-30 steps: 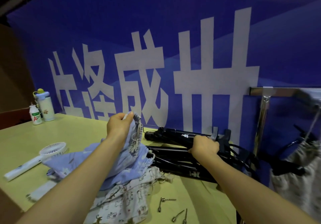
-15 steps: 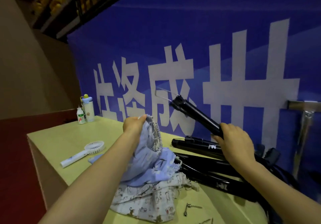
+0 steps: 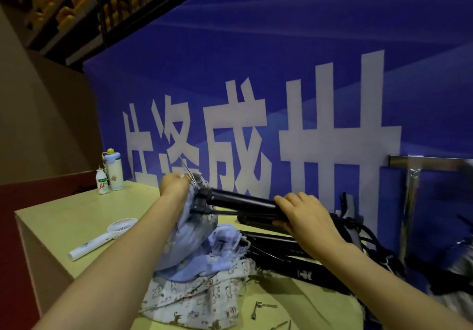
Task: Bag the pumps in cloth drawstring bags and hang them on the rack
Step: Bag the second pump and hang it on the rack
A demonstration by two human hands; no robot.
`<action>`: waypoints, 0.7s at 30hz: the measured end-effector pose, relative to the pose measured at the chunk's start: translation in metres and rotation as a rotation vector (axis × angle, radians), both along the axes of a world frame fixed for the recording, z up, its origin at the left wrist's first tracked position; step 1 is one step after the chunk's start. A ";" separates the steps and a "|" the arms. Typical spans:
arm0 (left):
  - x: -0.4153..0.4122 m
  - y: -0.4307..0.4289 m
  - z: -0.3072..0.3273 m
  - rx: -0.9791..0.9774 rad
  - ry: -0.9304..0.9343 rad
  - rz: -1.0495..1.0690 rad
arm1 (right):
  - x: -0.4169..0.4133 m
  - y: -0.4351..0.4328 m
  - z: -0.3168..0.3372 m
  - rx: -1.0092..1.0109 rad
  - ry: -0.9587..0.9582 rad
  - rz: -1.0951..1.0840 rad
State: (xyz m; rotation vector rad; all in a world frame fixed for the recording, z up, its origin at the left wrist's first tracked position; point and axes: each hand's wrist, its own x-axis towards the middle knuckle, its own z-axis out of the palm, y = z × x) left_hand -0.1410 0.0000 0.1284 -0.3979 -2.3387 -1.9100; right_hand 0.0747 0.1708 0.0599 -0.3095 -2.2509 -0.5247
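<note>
My left hand (image 3: 174,187) grips the rim of a light blue drawstring bag (image 3: 189,235) and holds it up off the table. My right hand (image 3: 304,217) grips a black pump (image 3: 240,200) that lies nearly level, its far end touching the bag's mouth. More black pumps (image 3: 294,258) lie in a pile on the table behind the bag. A white printed cloth bag (image 3: 194,301) lies flat under the blue one. The metal rack (image 3: 412,191) stands at the right edge.
A white hand-held fan (image 3: 102,237) lies on the yellow-green table (image 3: 64,217) at the left. Two bottles (image 3: 110,173) stand at the back left corner. Small metal fittings (image 3: 261,308) lie near the front. A blue banner wall stands right behind the table.
My right hand lifted one pump out of the pile, swung it down from a steep tilt and brought its end to the bag's mouth. My left hand kept the bag raised.
</note>
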 end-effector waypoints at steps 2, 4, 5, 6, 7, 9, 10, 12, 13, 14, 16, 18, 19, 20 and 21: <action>0.008 0.004 0.002 -0.123 0.111 0.011 | -0.006 -0.004 -0.002 0.023 -0.041 0.018; 0.016 0.007 0.003 -0.217 0.208 -0.024 | -0.012 -0.007 -0.002 0.008 -0.079 0.005; 0.019 0.006 0.004 -0.255 0.247 -0.027 | -0.013 -0.008 -0.002 -0.012 -0.098 -0.008; 0.018 0.004 0.003 -0.275 0.278 -0.019 | -0.015 -0.010 0.000 -0.035 -0.106 -0.011; 0.015 0.002 0.003 -0.284 0.292 -0.032 | -0.016 -0.010 0.002 -0.057 -0.100 -0.010; 0.013 -0.003 0.002 -0.319 0.354 -0.055 | -0.019 -0.011 0.006 -0.120 -0.102 -0.018; 0.013 -0.004 0.001 -0.342 0.390 -0.070 | -0.021 -0.012 0.008 -0.133 -0.096 -0.026; 0.018 -0.004 0.000 -0.382 0.468 -0.094 | -0.028 -0.016 0.011 -0.131 -0.094 -0.033; 0.020 -0.002 0.000 -0.392 0.504 -0.116 | -0.033 -0.020 0.012 -0.117 -0.093 -0.026; 0.022 0.000 -0.001 -0.394 0.521 -0.147 | -0.039 -0.025 0.014 -0.097 -0.091 -0.018; 0.032 0.005 -0.002 -0.382 0.542 -0.226 | -0.051 -0.036 0.018 -0.035 -0.113 -0.037; 0.044 0.011 -0.006 -0.339 0.540 -0.331 | -0.064 -0.049 0.025 0.039 -0.075 -0.047; 0.049 0.014 -0.008 -0.312 0.546 -0.368 | -0.068 -0.055 0.029 0.052 -0.050 -0.027; 0.052 0.014 -0.009 -0.281 0.544 -0.395 | -0.072 -0.060 0.032 0.071 -0.014 0.018; 0.052 0.013 -0.011 -0.247 0.542 -0.422 | -0.075 -0.064 0.034 0.085 0.013 0.060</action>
